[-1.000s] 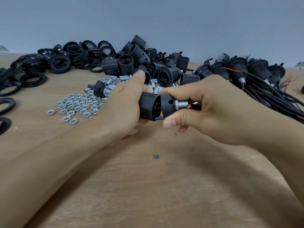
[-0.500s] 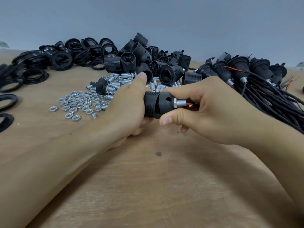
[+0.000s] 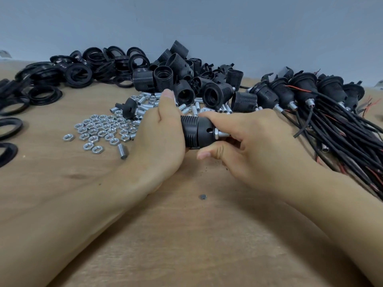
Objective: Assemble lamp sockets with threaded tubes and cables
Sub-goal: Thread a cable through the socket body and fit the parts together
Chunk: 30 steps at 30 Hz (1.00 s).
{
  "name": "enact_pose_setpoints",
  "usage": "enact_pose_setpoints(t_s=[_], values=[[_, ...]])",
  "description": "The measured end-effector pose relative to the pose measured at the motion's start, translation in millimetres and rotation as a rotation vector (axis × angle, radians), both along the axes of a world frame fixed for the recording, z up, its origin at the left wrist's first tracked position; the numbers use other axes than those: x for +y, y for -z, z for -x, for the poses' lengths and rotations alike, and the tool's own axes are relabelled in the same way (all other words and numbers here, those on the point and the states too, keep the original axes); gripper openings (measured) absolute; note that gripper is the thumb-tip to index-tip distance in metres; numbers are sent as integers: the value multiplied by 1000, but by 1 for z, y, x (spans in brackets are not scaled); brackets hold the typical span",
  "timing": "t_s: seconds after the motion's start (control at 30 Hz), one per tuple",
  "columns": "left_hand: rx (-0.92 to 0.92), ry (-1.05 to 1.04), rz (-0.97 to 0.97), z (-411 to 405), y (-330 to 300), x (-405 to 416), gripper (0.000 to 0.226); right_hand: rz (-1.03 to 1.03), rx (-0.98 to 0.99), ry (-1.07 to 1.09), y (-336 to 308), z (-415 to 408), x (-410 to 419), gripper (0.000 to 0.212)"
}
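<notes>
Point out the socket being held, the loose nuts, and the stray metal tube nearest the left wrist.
socket (image 3: 196, 132): head view, black body between the hands.
nuts (image 3: 99, 129): head view, middle of the pile.
metal tube (image 3: 122, 151): head view, its side.

Single head-worn view, looking forward and down, close over wooden table (image 3: 186, 245)

We see bare table (image 3: 186, 245) in front of the loose nuts (image 3: 99, 129); behind them threaded tubes (image 3: 145, 102), socket shells (image 3: 182, 79) and rings (image 3: 78, 73) crowd the way, with cabled sockets (image 3: 331, 121) blocking their right
</notes>
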<state>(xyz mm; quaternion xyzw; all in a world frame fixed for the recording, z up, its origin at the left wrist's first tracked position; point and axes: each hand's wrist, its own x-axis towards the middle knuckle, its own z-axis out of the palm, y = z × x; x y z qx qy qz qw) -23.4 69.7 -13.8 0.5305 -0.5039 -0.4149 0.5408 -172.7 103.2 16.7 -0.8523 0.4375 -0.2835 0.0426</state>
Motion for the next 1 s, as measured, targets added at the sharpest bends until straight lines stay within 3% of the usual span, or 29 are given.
enact_pose_setpoints(t_s=[0.2,0.3,0.47,0.6,0.73,0.87,1.0], values=[[55,-10,13,2,-3,2,51,61,5,32,1,-2,1,43],[37,62,64,2,-7,3,61,53,-25,1,2,3,-2,39],[-6,123,104,1,-17,1,61,110,-31,-24,2,8,-12,51],[-210,56,259,-7,-17,-4,63,148,-146,58,4,11,-18,37],[-618,-178,479,-33,-15,-20,30,126,-405,236,3,26,-27,34],[-922,-339,463,-53,-19,-32,11,122,-530,324,5,35,-34,25],[-1182,-311,226,-63,-18,-37,32,74,-489,357,8,35,-37,30]])
